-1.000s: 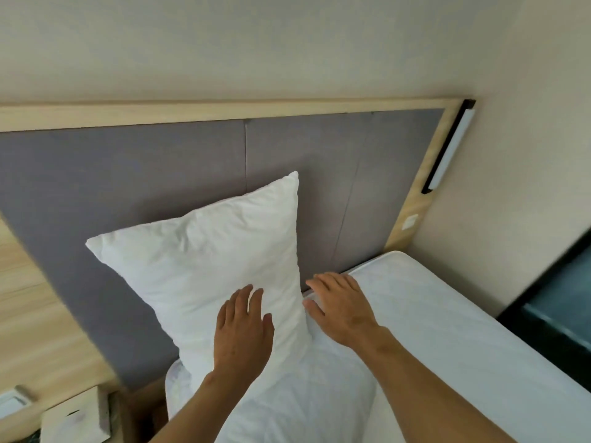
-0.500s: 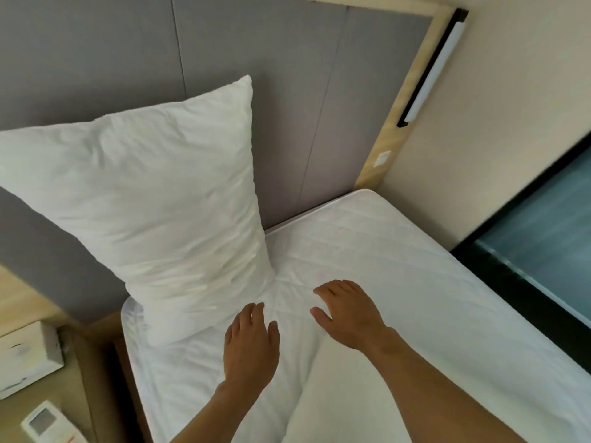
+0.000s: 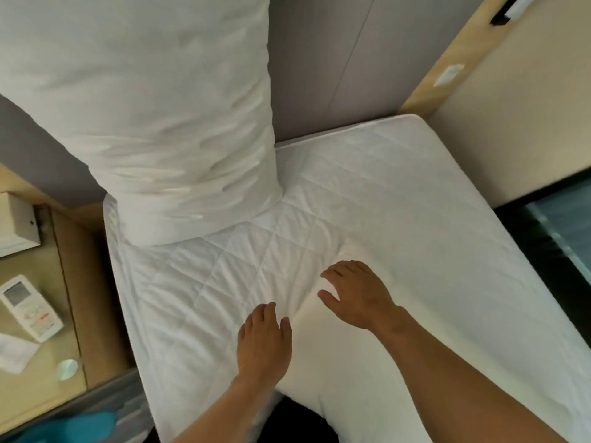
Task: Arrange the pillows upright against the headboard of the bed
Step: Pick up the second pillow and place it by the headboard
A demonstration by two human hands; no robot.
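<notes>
One white pillow [image 3: 166, 116] stands upright at the left of the bed, leaning on the grey padded headboard [image 3: 319, 59]. A second white pillow [image 3: 367, 378] lies flat on the quilted mattress [image 3: 415, 203] close to me, partly under my right arm. My right hand [image 3: 358, 295] lies flat on its far corner with fingers spread. My left hand [image 3: 265, 340] rests palm down on the mattress, its thumb at that pillow's left edge. Neither hand grips anything. Both hands are well clear of the upright pillow.
A wooden nightstand [image 3: 73, 282] stands left of the bed with a white remote [image 3: 30, 308], a white box [image 3: 16, 225] and a paper sheet. A wall lamp [image 3: 508, 8] sits at the headboard's right end. Dark glass [image 3: 559, 225] runs along the right side.
Both hands have drawn back from the upright pillow towards me and now lie at the flat pillow. The view has tipped down, and the upright pillow has stayed against the headboard.
</notes>
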